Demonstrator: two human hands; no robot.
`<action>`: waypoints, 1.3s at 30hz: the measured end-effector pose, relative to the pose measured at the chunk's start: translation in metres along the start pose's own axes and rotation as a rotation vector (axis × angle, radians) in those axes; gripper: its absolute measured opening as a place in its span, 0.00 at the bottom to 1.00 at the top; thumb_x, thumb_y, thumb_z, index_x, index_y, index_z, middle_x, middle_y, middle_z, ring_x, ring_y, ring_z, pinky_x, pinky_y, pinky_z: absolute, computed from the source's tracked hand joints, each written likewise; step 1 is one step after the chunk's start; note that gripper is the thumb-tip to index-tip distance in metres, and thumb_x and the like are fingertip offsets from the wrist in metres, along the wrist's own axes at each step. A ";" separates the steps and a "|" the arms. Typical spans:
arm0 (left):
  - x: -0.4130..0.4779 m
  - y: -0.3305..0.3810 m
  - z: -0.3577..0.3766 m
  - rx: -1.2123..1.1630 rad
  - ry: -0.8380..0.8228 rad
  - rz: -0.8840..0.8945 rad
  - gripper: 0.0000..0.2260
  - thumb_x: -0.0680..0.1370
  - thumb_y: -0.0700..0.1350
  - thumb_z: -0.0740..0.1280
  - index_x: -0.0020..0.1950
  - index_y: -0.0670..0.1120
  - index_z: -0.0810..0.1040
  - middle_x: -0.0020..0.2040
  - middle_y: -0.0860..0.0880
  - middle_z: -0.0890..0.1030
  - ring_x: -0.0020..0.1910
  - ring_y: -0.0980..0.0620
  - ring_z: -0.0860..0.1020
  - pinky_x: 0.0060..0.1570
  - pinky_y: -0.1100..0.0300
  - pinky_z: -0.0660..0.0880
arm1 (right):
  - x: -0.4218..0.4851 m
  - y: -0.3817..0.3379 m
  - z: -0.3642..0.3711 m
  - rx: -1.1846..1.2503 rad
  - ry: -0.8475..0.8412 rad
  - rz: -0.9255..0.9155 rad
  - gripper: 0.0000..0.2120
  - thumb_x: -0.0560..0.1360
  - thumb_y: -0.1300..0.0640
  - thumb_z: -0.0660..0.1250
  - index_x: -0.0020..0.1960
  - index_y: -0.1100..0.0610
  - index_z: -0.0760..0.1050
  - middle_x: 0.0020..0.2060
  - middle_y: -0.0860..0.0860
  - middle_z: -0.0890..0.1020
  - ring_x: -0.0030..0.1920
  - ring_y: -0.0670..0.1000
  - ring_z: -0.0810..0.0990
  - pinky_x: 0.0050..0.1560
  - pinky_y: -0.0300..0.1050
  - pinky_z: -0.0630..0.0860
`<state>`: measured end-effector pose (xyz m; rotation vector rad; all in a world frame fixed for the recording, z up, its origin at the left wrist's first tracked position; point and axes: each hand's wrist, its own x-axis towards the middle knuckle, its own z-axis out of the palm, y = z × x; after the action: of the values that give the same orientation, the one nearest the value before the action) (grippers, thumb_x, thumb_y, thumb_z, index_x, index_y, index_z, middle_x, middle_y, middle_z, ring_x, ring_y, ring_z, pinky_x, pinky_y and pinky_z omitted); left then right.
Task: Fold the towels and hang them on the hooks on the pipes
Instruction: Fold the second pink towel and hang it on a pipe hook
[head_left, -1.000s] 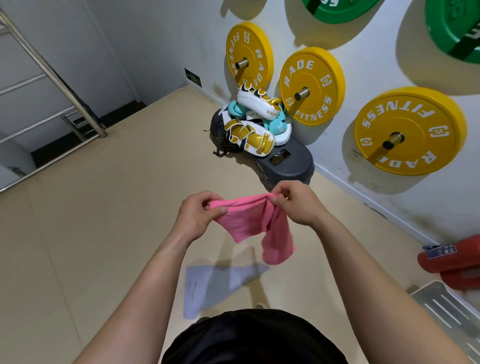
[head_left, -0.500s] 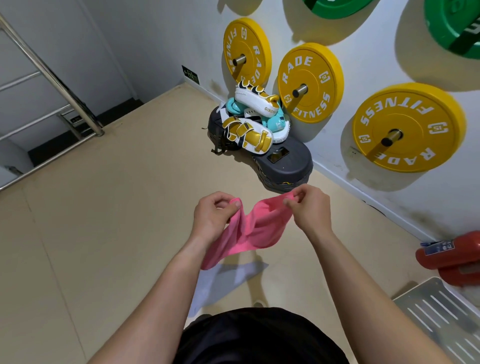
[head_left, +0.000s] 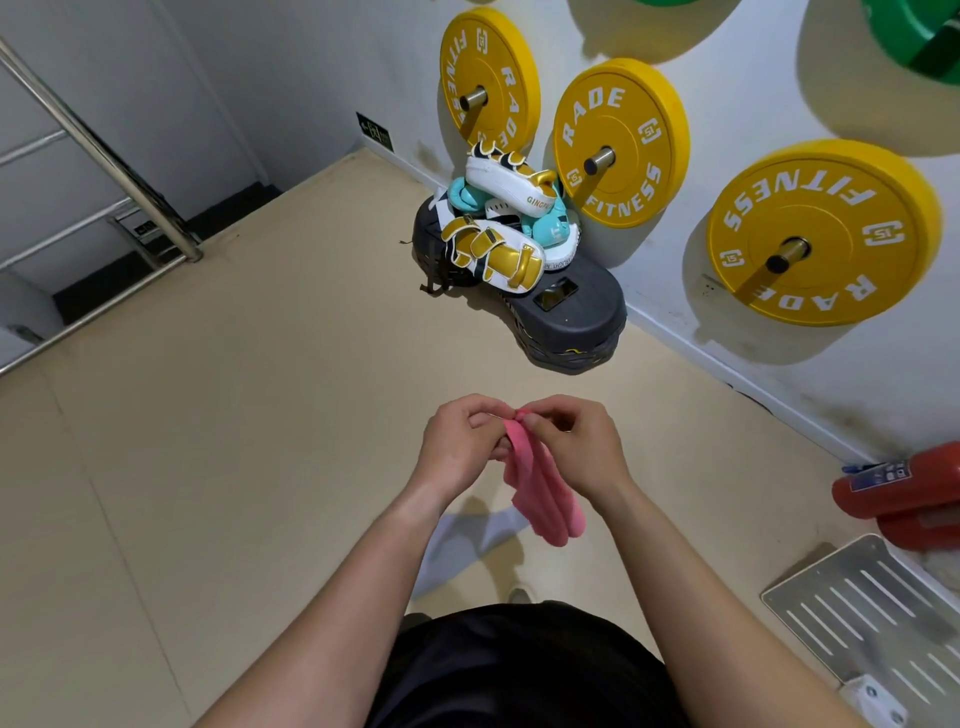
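Note:
A small pink towel (head_left: 545, 499) hangs folded between my two hands, in front of my waist. My left hand (head_left: 460, 444) and my right hand (head_left: 569, 447) are side by side, almost touching. Both pinch the towel's top edge, where the corners meet. The rest of the towel droops down and to the right, below my right wrist. A light blue towel (head_left: 467, 540) lies flat on the floor under my hands, partly hidden by my arms. No hooks are in view.
Metal railing pipes (head_left: 104, 150) run along a stairwell at the far left. Boxing pads (head_left: 498, 223) sit piled on dark platforms (head_left: 576, 312) by the wall. Yellow weight plates (head_left: 821, 234) hang on the wall. A red extinguisher (head_left: 904, 488) and a metal grate (head_left: 872, 613) lie at the right.
My hands have come together, bringing the towel's two top corners to meet. The towel was spread between them and now hangs doubled.

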<state>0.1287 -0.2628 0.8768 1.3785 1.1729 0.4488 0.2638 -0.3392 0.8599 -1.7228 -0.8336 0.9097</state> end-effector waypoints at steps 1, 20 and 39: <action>-0.001 0.000 -0.001 0.003 -0.020 0.004 0.10 0.73 0.33 0.62 0.48 0.40 0.82 0.31 0.45 0.81 0.36 0.39 0.82 0.46 0.51 0.83 | -0.001 0.000 -0.002 0.013 0.001 0.000 0.07 0.76 0.61 0.70 0.44 0.53 0.85 0.37 0.45 0.86 0.40 0.44 0.84 0.41 0.34 0.76; -0.007 0.001 -0.011 0.274 0.094 0.321 0.04 0.73 0.41 0.73 0.40 0.51 0.84 0.36 0.58 0.82 0.39 0.56 0.79 0.41 0.61 0.76 | -0.004 -0.004 -0.001 0.070 -0.144 -0.037 0.06 0.75 0.63 0.71 0.49 0.57 0.86 0.42 0.48 0.87 0.45 0.45 0.85 0.51 0.42 0.80; -0.009 0.005 -0.026 0.130 -0.065 0.244 0.07 0.72 0.40 0.76 0.48 0.50 0.85 0.43 0.55 0.85 0.42 0.52 0.82 0.46 0.62 0.77 | 0.005 -0.052 -0.012 -0.089 -0.256 -0.195 0.05 0.75 0.62 0.69 0.43 0.55 0.82 0.39 0.50 0.86 0.44 0.49 0.82 0.48 0.41 0.77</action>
<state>0.1052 -0.2559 0.8903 1.6463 0.9995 0.5025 0.2707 -0.3250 0.9112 -1.5869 -1.2052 0.9845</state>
